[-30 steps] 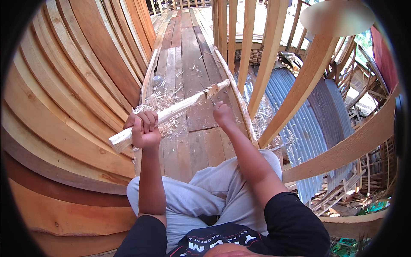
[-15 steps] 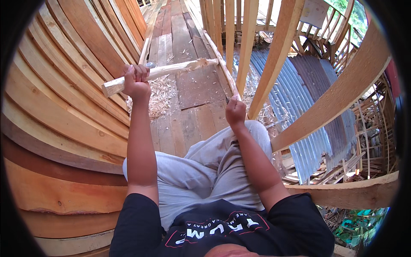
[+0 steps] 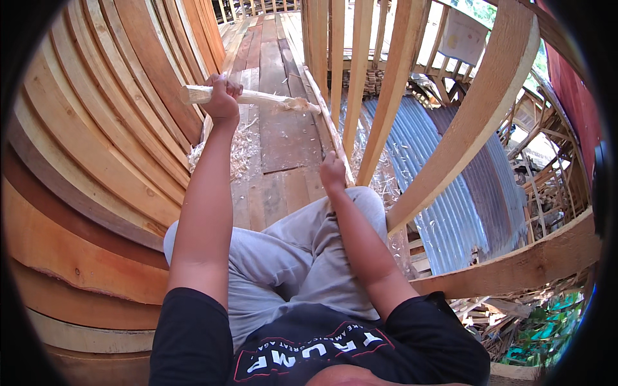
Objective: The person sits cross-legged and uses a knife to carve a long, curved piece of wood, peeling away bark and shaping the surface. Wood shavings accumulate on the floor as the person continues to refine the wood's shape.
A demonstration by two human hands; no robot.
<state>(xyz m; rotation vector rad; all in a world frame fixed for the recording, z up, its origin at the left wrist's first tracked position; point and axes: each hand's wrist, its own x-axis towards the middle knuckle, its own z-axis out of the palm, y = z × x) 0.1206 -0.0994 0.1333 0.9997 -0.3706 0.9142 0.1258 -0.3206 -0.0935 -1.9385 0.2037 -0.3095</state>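
My left hand [image 3: 223, 101], stretched forward, is wrapped round a pale length of wood [image 3: 265, 98]. The piece lies almost level across the walkway, its thick squared end sticking out to the left of my fist. Toward its right end the surface is rough and shaved, and the tip reaches the low pale rail [image 3: 329, 119]. My right hand [image 3: 333, 172] is closed in a fist just left of that rail, above my right knee. What it holds, if anything, is hidden by the fingers.
Curled wood shavings [image 3: 241, 151] lie on the plank floor [image 3: 283, 138]. Wooden boards [image 3: 96, 154] line my left. Upright slats [image 3: 389, 96] stand along the right, with corrugated metal sheets [image 3: 444, 193] and scrap wood beyond them. My crossed legs [image 3: 277, 248] are below my hands.
My left hand has moved farther forward with the wood, which now tilts down to the right. My right hand has shifted slightly left. The whole view has turned somewhat.
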